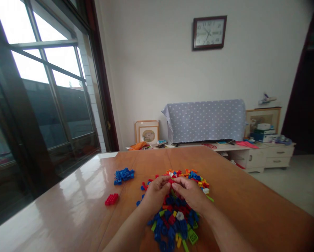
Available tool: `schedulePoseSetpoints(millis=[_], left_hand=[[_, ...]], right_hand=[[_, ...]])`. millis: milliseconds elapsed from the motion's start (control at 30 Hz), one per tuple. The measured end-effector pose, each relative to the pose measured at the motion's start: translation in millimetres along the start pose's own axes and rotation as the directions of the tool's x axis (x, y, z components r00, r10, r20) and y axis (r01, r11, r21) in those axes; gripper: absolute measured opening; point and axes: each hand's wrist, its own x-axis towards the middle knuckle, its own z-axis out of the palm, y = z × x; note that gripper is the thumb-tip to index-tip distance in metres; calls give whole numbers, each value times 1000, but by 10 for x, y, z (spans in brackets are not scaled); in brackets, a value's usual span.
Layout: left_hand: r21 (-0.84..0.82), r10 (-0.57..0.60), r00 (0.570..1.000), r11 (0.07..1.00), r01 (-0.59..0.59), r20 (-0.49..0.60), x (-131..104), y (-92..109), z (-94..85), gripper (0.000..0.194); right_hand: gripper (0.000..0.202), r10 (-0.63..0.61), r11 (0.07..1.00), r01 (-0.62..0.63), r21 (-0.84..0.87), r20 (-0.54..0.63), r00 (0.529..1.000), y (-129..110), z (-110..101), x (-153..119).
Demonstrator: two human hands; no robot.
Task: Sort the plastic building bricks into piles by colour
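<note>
My left hand (157, 191) and my right hand (189, 192) meet above a spread heap of toy building bricks. Between their fingertips is a small red brick (171, 181), pinched from both sides and partly covered by the fingers. Under and around my hands lies the loose heap (169, 218), with blue, red, green, yellow, orange and white pieces. Left of it sits a block of red bricks (112, 199). Farther back is a cluster of blue bricks (124, 175).
The bricks lie on a glossy brown wooden table (75, 206). Beyond its far edge stands a low white cabinet (255, 157), beside a cloth-covered flat object (206, 120) and framed pictures (148, 134). Glass windows (59, 101) line the left; a clock (209, 33) hangs on the wall.
</note>
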Motion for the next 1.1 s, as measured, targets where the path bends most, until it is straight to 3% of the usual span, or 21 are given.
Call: schedulePoseSetpoints(millis=[200, 400, 600, 867, 1000, 1100], left_hand=[[-74, -64, 995, 995, 70, 73, -19, 74, -49, 44], [-178, -122, 993, 976, 122, 10, -10, 23, -75, 38], [-324, -169, 986, 933, 157, -8, -20, 35, -97, 35], [-152, -154, 982, 979, 136, -112, -1, 11, -141, 31], [67, -69, 987, 995, 79, -144, 28, 49, -218, 28], [326, -2, 978, 943, 71, -206, 5, 87, -403, 28]], right_hand=[[40, 67, 996, -71, 62, 56, 996, -18, -24, -30], [35, 165, 983, -168, 77, 36, 986, 18, -37, -11], [38, 190, 979, -189, 75, -13, 982, 73, -42, -12], [40, 138, 990, -138, 25, 2, 990, 20, -4, -19], [41, 122, 992, -122, 22, -14, 992, -1, 8, -29], [41, 98, 995, -99, -13, -28, 995, 33, 14, -24]])
